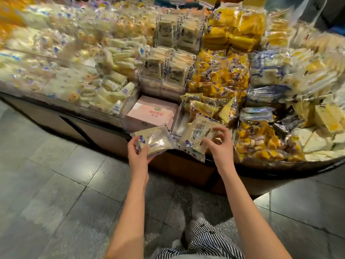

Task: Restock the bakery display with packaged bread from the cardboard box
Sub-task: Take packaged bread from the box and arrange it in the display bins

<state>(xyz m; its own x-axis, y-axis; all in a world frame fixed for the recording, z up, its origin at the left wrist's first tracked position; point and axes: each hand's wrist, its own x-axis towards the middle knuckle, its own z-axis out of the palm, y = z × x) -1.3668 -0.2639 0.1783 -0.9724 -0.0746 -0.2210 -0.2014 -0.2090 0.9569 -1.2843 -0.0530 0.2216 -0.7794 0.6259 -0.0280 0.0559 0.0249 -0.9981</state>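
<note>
- Our left hand [139, 153] grips a flat, clear-wrapped pale bread packet [155, 140] by its near edge, thumb on top and fingers curled beneath. It holds the packet just off the front of the curved, dark-rimmed bakery display [270, 165] (a handy waiting spot, we judge, while the other hand works).
- Our right hand [219, 146] has its fingers curled over a second clear-wrapped bread packet with blue print [200, 131], pinching the near end. That packet is tilted, with its far end over the clear plastic bin [176, 118] at the display's front, so we take this as the step of setting it in.
- The pinkish cardboard box with red lettering [152, 111] lies in the slot just left of that bin, close to both hands. We cannot tell whether it is open.
- Heaped yellow crinkly packets [224, 75] fill the bays beyond, so the pale packets seem to belong in this front bin.
</note>
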